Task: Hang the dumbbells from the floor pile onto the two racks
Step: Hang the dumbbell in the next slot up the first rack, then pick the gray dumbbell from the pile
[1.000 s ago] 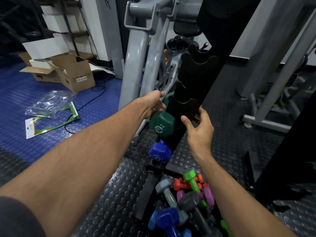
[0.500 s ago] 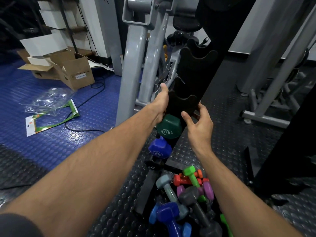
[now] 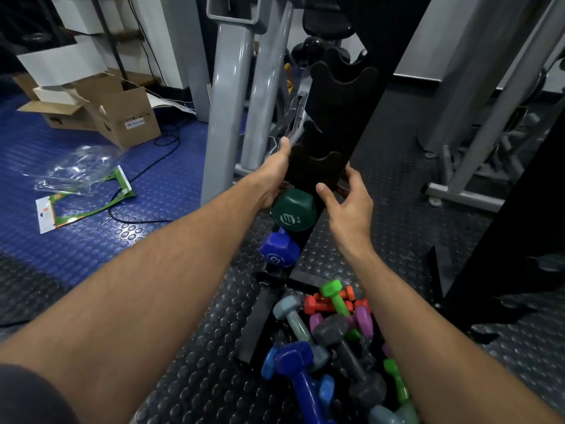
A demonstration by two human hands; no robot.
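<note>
Left hand flat, fingers straight against matte black scalloped rack; right hand relaxed, holding nothing. Hex-headed green dumbbell hung on rack. Glossy dumbbell pile on studded rubber floor.

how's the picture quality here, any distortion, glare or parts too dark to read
Head view: wide-angle bend bows the grey machine posts and stretches both forearms at the bottom edge; soft glare streaks those posts and the clear plastic bag; the black rack is so dark that only its cradle edges show; the "8 LB" mark on the green dumbbell is readable; the corners go dim and soft.
</note>
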